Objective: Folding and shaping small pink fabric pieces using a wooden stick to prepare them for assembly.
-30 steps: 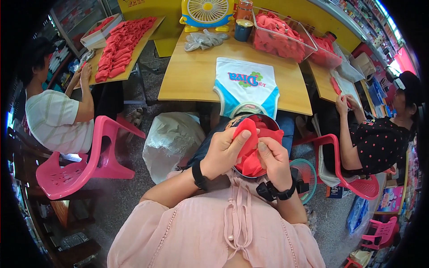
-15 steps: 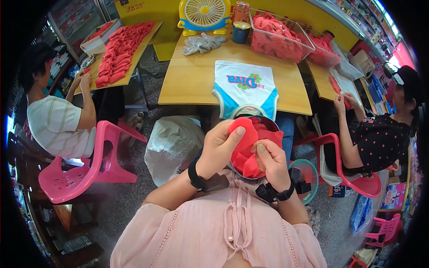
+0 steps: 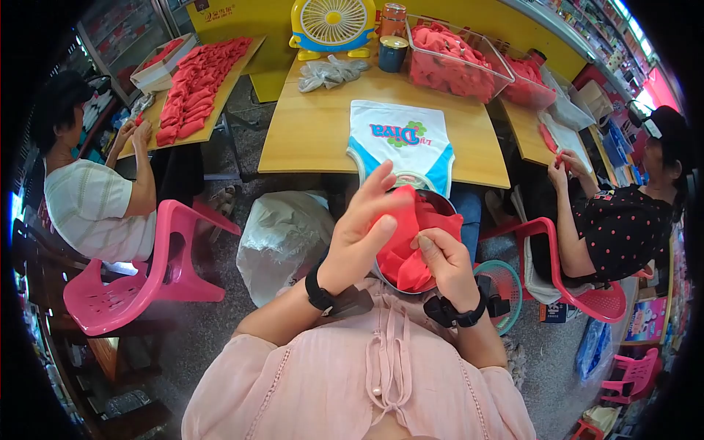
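Observation:
A round bowl (image 3: 444, 199) of red cloth pieces sits at my lap, just below the table edge. My right hand (image 3: 449, 270) pinches a red cloth piece (image 3: 397, 249) between thumb and forefinger at its lower right. My left hand (image 3: 358, 238) is beside the cloth's left edge, fingers raised and spread, blurred at the tips; no cloth shows in its grip. Beyond the bowl, a white and turquoise printed cloth (image 3: 400, 121) lies on the table and hangs over its front edge. Both wrists wear black bands.
The wooden table (image 3: 308, 139) holds a yellow fan (image 3: 332, 26), a dark cup (image 3: 393, 55), a grey bag (image 3: 330, 73) and a clear bin (image 3: 506, 70) of red cloth. Two people work at side tables. A white sack (image 3: 282, 238) and a green basket (image 3: 506, 290) flank me.
My left hand has let go of the red cloth's upper edge; its fingers have opened and lifted. My right hand keeps its pinch in nearly the same place.

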### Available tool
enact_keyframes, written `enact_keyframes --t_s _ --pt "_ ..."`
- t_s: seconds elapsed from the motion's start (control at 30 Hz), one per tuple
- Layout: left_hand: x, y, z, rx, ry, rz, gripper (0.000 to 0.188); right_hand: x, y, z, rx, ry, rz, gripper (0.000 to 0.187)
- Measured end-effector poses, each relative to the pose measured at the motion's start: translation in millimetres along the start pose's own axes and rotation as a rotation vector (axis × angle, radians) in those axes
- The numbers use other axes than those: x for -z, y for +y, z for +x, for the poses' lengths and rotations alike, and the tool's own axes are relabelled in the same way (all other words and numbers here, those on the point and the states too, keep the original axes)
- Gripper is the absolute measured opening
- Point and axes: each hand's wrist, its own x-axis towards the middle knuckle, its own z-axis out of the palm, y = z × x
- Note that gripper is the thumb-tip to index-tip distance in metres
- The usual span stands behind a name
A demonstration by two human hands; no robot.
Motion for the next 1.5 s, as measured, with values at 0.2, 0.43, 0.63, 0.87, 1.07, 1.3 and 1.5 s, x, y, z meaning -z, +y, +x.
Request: enact_keyframes --t_s 0.2,0.43,0.63,0.87,1.07,1.3,1.5 --pt "5.8 -2.2 -1.3 0.496 0.039 -0.126 0.022 -2.4 -1.4 -0.1 0.13 0.051 -0.16 0.019" --pt "-0.6 -14.1 -13.3 0.349 0.0 0.118 0.022 1.6 2.6 -1.3 -0.141 0.073 0.378 0.021" --pt "-3.5 -8.7 -12.8 0.284 -0.031 0.119 0.025 6.3 -6.4 -2.0 0.015 -0.046 -0.061 0.018" --pt "2.9 -7.4 -12.0 0.373 -0.233 0.372 0.025 2.4 3.1 -0.6 0.06 0.086 0.01 0.015" --pt "9.1 0.1 -2.2 0.28 -0.04 0.279 0.027 0.4 -5.2 1.1 0.306 0.095 -0.423 0.016" --pt "11.0 -8.1 -6.2 0.056 -0.024 0.502 0.031 -7.4 -1.9 -3.0 0.161 0.08 -0.233 0.019" --pt "11.9 2.0 -5.6 0.186 0.151 0.248 0.024 -9.7 -3.7 -7.3 0.025 0.053 0.02 0.023"
